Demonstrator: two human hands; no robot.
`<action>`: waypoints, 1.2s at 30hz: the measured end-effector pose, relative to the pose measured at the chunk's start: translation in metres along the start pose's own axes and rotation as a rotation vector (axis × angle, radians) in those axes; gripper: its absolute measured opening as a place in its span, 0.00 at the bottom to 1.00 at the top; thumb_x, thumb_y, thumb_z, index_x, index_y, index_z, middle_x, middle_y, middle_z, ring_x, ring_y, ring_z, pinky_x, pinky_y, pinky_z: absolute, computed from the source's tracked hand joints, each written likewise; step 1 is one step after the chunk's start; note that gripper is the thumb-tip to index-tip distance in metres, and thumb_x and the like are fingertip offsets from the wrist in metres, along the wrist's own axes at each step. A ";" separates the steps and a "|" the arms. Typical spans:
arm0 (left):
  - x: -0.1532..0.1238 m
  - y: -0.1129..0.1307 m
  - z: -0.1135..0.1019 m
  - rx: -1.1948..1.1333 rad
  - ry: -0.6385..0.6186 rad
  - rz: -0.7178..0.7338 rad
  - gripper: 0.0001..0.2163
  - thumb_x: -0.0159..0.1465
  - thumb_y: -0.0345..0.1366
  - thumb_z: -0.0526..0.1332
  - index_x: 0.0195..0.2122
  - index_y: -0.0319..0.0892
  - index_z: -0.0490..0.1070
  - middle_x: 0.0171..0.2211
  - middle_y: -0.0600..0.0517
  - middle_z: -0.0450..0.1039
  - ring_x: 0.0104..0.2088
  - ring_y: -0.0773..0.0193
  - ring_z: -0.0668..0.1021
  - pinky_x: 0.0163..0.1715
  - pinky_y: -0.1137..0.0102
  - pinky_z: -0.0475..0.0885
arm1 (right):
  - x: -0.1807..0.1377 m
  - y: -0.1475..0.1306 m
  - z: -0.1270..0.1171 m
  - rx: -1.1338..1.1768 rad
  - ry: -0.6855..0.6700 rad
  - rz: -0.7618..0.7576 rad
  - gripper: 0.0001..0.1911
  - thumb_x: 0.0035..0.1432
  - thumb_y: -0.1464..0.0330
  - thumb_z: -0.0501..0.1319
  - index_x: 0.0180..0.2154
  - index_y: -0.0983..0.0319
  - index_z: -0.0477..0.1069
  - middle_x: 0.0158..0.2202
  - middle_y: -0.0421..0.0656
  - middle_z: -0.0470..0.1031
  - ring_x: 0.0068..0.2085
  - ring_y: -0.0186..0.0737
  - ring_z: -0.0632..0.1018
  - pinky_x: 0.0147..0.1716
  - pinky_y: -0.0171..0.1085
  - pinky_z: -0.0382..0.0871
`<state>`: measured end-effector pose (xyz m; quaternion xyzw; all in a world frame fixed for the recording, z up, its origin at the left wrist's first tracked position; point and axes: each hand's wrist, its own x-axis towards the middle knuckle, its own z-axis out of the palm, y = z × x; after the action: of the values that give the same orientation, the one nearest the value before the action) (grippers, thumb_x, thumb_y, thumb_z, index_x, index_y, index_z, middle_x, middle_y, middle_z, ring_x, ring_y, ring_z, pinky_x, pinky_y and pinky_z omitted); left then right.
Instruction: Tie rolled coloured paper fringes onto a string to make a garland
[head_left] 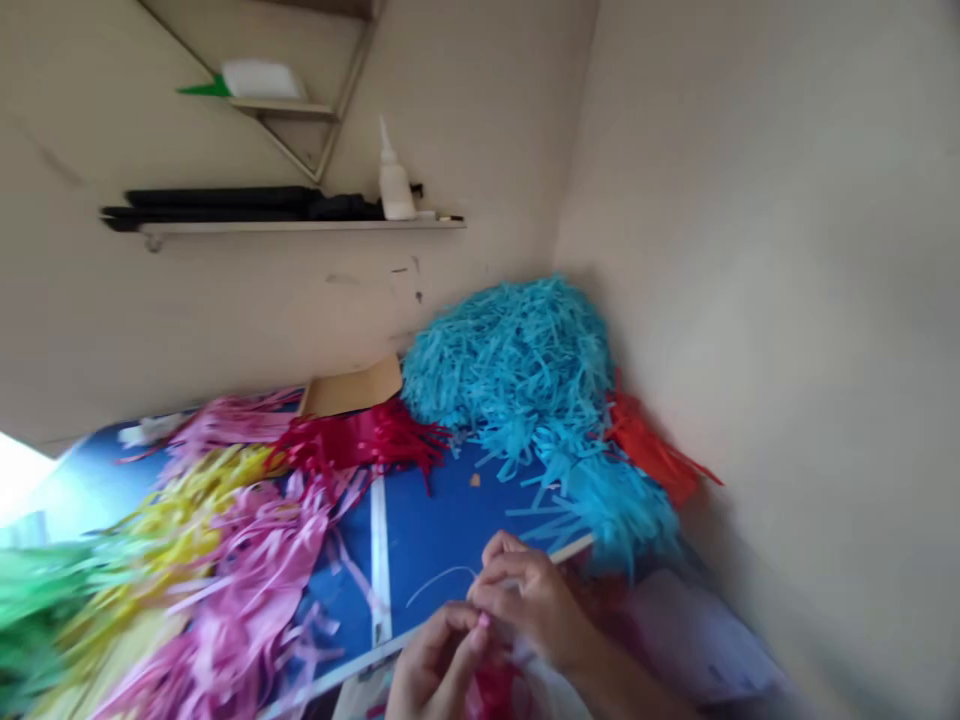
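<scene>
Both my hands meet low in the middle of the view, over a blue table (442,520). My left hand (435,665) has its fingers curled and pinched on a small pink piece with a bunch of red fringed paper (491,690) under it. My right hand (532,595) is closed too, fingertips pressed against the same spot, right next to the left. A thin pale thread (439,582) curves away from my fingers across the table. The frame is blurred, so what the right fingers grip is unclear.
Piles of cut paper fringe cover the table: blue (525,380) at the back, red (360,445), orange (649,450), pink (247,590), yellow (172,530), green (30,600). A wall shelf (300,226) bears a white glue bottle (394,180). Walls close in behind and on the right.
</scene>
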<state>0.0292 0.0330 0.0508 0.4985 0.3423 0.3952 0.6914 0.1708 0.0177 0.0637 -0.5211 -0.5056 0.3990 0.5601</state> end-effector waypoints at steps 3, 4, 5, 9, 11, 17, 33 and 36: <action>-0.003 -0.001 -0.017 0.121 0.025 -0.024 0.14 0.58 0.47 0.68 0.27 0.40 0.78 0.20 0.52 0.75 0.24 0.67 0.75 0.28 0.75 0.71 | 0.015 0.003 0.013 0.395 -0.038 0.172 0.14 0.53 0.58 0.68 0.26 0.62 0.75 0.30 0.40 0.72 0.34 0.37 0.73 0.40 0.36 0.67; -0.004 -0.004 -0.024 0.132 0.027 -0.031 0.14 0.58 0.47 0.68 0.27 0.40 0.78 0.22 0.51 0.76 0.25 0.66 0.76 0.30 0.74 0.72 | 0.020 0.003 0.015 0.523 -0.041 0.223 0.15 0.53 0.57 0.68 0.27 0.62 0.73 0.30 0.41 0.73 0.33 0.37 0.73 0.39 0.36 0.67; -0.004 -0.007 -0.031 0.118 0.041 -0.038 0.14 0.57 0.47 0.69 0.27 0.40 0.79 0.27 0.49 0.79 0.29 0.63 0.78 0.33 0.73 0.73 | 0.022 0.003 0.017 0.615 -0.031 0.263 0.16 0.53 0.55 0.68 0.28 0.61 0.72 0.29 0.40 0.73 0.30 0.35 0.73 0.36 0.35 0.67; -0.005 -0.013 -0.052 -0.152 0.229 -0.139 0.14 0.50 0.46 0.74 0.32 0.42 0.81 0.42 0.46 0.81 0.39 0.57 0.81 0.37 0.69 0.77 | 0.010 0.002 0.026 0.373 0.071 0.207 0.18 0.58 0.53 0.64 0.29 0.61 0.71 0.24 0.36 0.67 0.22 0.30 0.64 0.24 0.31 0.60; -0.005 -0.009 -0.056 -0.303 0.286 -0.233 0.15 0.46 0.42 0.76 0.32 0.41 0.81 0.31 0.50 0.81 0.30 0.64 0.80 0.31 0.73 0.75 | -0.003 0.001 0.032 0.063 0.066 0.093 0.17 0.60 0.56 0.63 0.26 0.62 0.72 0.23 0.37 0.67 0.25 0.32 0.66 0.27 0.31 0.62; -0.005 0.003 -0.051 -0.468 0.232 -0.254 0.13 0.45 0.38 0.77 0.28 0.39 0.78 0.21 0.54 0.76 0.22 0.71 0.76 0.26 0.78 0.71 | -0.018 -0.004 0.044 -0.166 0.032 -0.049 0.16 0.64 0.61 0.60 0.27 0.61 0.76 0.25 0.40 0.73 0.28 0.34 0.74 0.29 0.31 0.67; -0.017 -0.010 -0.042 0.524 0.320 0.153 0.07 0.56 0.40 0.67 0.29 0.44 0.72 0.27 0.51 0.78 0.28 0.61 0.80 0.30 0.70 0.76 | -0.020 0.008 0.040 -0.404 -0.141 -0.086 0.10 0.66 0.67 0.56 0.35 0.59 0.75 0.35 0.42 0.77 0.37 0.39 0.77 0.37 0.36 0.69; -0.017 -0.011 -0.037 0.646 0.314 0.178 0.05 0.57 0.39 0.65 0.29 0.46 0.72 0.27 0.52 0.79 0.27 0.60 0.81 0.29 0.69 0.75 | -0.013 0.012 0.029 -0.396 0.002 -0.214 0.13 0.65 0.65 0.59 0.28 0.59 0.74 0.34 0.43 0.76 0.38 0.41 0.75 0.38 0.39 0.68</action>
<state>-0.0083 0.0313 0.0312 0.6522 0.5068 0.3970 0.4002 0.1411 0.0120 0.0480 -0.5647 -0.6259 0.2299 0.4864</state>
